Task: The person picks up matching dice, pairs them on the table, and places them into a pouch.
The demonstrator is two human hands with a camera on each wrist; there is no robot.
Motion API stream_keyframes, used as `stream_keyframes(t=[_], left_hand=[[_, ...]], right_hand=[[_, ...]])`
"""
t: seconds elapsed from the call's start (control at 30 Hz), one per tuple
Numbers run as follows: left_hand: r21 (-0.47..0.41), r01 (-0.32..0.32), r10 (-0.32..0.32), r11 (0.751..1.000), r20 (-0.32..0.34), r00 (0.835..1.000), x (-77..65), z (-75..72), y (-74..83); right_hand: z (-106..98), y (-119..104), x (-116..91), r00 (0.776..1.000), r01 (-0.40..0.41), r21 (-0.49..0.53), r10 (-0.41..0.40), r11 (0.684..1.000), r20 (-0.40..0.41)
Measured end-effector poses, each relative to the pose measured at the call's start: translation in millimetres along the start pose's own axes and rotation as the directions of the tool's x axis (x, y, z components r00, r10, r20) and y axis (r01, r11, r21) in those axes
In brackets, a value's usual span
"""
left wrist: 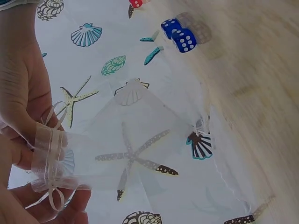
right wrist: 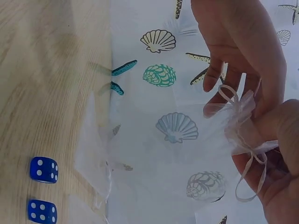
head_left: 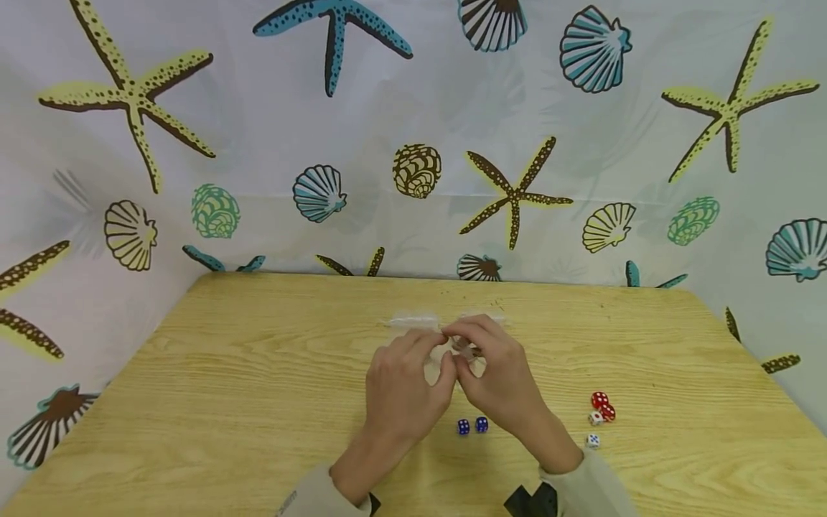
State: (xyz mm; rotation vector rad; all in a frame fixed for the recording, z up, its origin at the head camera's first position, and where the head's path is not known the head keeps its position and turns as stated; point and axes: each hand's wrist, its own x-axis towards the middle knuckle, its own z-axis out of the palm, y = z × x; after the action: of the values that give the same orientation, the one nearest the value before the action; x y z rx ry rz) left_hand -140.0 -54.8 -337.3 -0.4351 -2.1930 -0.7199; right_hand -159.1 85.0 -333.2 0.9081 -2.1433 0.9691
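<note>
A sheer white organza drawstring bag (left wrist: 74,154) is held by its gathered mouth between both hands. My left hand (head_left: 403,380) pinches one side of the mouth with curled thumb and fingers. My right hand (head_left: 504,366) pinches the other side, and the fingertips of both hands nearly meet. Ribbon loops (right wrist: 256,184) stick out at the two sides of the neck. The see-through body of the bag spreads away from the hands. In the head view the hands cover most of it.
Two blue dice (head_left: 463,426) lie on the wood-grain table (head_left: 258,402) just below the hands. Two red dice (head_left: 599,399) and two white dice (head_left: 593,440) lie to the right. A shell-and-starfish cloth (head_left: 362,143) stands behind the table and along its sides.
</note>
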Motion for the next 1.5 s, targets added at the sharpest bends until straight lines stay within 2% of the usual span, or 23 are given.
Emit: stream_keyframes(t=[0.17,0.37,0.53,0.63,0.8,1.0,1.1,1.17,1.23,1.33,1.5], left_hand=[[0.052,0.002,-0.003,0.999,0.009,1.0,0.7,-1.5,-0.9],[0.101,-0.066,0.059,0.993,0.067,0.996,-1.0,-0.2,-2.7],[0.114,-0.094,0.086,0.989,0.073,0.994,-0.5,0.6,-5.0],[0.127,-0.134,0.124,0.983,0.083,0.989,1.0,0.0,-9.0],[0.118,-0.179,0.164,0.977,0.122,0.979,4.1,-1.7,-16.8],[0.082,-0.186,0.168,0.979,0.187,0.968,5.1,-2.4,-22.3],[0.081,-0.178,0.158,0.981,0.208,0.965,5.0,-3.0,-23.4],[0.083,-0.172,0.151,0.982,0.215,0.965,6.0,-3.8,-24.3],[0.082,-0.165,0.144,0.983,0.22,0.965,6.6,-4.7,-24.9],[0.073,-0.158,0.137,0.985,0.23,0.963,6.9,-5.2,-25.4],[0.074,-0.155,0.133,0.985,0.246,0.96,6.4,-4.8,-25.4]], right_hand=[[0,0,0,1.0,-0.025,-0.027,0.025,0.999,0.001],[-1,-1,0,0.996,-0.087,-0.07,0.087,0.994,0.001],[-6,-1,0,0.993,-0.116,-0.086,0.118,0.99,0.023],[-8,1,2,0.99,-0.126,-0.073,0.13,0.989,0.05],[-14,3,1,0.986,-0.132,-0.064,0.138,0.989,0.093],[-25,4,-7,0.987,-0.132,-0.108,0.141,0.985,0.076],[-29,6,-13,0.978,-0.16,-0.132,0.175,0.978,0.111],[-31,7,-16,0.96,-0.191,-0.15,0.216,0.97,0.176],[-31,10,-18,0.928,-0.228,-0.165,0.265,0.96,0.261],[-29,16,-22,0.866,-0.272,-0.17,0.318,0.947,0.385],[-24,28,-26,0.765,-0.363,-0.142,0.381,0.921,0.519]])
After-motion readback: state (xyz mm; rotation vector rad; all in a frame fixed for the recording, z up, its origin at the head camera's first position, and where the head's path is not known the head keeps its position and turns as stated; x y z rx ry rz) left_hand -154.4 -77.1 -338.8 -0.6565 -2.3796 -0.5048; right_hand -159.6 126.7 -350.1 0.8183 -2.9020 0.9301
